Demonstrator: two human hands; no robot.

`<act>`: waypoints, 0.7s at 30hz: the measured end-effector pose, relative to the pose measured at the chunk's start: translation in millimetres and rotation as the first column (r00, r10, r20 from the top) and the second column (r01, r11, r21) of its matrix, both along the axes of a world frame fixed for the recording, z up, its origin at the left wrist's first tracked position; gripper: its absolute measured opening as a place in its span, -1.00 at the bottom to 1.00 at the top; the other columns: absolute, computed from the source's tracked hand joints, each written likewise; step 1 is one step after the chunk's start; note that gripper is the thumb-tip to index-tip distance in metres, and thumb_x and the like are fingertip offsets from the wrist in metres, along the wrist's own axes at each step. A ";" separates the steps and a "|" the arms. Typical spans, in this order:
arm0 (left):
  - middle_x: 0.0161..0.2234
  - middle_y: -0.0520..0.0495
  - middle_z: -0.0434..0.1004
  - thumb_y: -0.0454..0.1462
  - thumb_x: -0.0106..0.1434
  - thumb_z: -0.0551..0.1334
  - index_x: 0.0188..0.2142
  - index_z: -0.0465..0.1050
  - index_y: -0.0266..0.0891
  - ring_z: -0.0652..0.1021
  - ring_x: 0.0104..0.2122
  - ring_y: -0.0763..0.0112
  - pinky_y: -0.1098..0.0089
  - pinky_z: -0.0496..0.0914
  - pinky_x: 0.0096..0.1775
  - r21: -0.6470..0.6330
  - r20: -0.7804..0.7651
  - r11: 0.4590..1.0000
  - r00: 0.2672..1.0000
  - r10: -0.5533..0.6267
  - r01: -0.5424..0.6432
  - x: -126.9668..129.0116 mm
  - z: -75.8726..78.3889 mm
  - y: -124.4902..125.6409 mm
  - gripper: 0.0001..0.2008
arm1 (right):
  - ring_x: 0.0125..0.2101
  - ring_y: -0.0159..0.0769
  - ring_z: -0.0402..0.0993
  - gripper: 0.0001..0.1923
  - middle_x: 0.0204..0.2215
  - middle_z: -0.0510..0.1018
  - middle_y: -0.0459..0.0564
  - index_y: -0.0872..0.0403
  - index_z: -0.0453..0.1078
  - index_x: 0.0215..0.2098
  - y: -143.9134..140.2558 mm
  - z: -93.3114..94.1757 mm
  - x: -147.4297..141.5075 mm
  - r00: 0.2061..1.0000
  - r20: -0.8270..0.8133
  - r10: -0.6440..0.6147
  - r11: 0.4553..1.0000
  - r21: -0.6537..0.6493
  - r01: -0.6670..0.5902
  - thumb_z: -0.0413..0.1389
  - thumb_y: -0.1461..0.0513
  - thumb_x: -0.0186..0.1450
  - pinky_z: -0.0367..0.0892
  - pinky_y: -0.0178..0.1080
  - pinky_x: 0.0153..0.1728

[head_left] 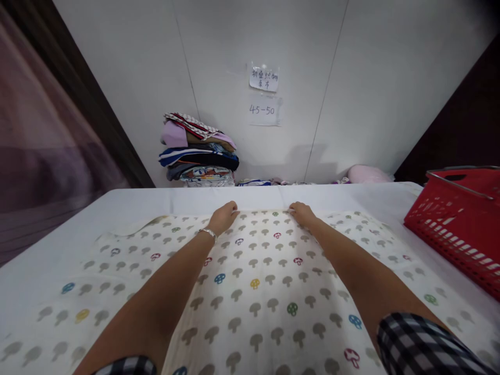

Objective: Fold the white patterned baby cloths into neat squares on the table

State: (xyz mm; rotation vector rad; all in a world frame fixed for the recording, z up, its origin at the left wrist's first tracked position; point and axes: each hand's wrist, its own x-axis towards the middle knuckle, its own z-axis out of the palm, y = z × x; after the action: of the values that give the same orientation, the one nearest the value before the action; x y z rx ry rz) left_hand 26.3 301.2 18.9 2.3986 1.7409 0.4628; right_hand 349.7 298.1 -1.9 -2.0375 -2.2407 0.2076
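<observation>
So there's a red basket [457, 229] sitting at the right side of the table [58, 229], tilted a bit in this view, with a metal handle across the top; can't see anything inside it from here, the inside is mostly hidden behind its slotted wall. Both arms are stretched out over a cream cloth with little mushroom prints [258, 291], which is spread flat across the middle of the white table and runs right down to the near edge of the view. The left hand [223, 216] is at the far edge of the cloth, fingers curled down onto the hem, looks like it's pinching it but I honestly can't tell for sure. There's a silver bracelet [208, 233] on that wrist. The right hand [301, 212] is at the same far edge, just a bit apart from the left one, fingers also bent onto the fabric. The cloth's far left corner has a small ripple in it. Beyond the far hem there's a bare strip of white table up to the wall, and plenty of bare table on the left too. Against the wall sits a stack of folded clothes [199, 151], and two paper notes [264, 94] are taped up above.
</observation>
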 end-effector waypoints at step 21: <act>-0.45 -0.01 0.45 -0.18 0.26 0.06 -0.36 0.31 -0.19 0.43 -0.42 0.36 0.40 0.21 -0.37 0.003 0.107 0.994 0.988 0.109 -0.110 5.8 3.9 -2.5 -0.84 | -0.15 -0.26 0.37 -0.70 -0.14 0.47 0.10 0.13 0.45 -0.26 -1.5 -0.8 6.2 0.993 0.056 0.105 0.993 0.038 -0.108 -0.07 0.14 0.36 0.17 -0.33 -0.19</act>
State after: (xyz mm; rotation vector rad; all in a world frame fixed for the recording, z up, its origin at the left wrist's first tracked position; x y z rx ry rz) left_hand 32.1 298.7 22.8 2.2469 1.8339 0.6014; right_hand 355.9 296.6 -2.7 -1.9279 -2.3678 0.1156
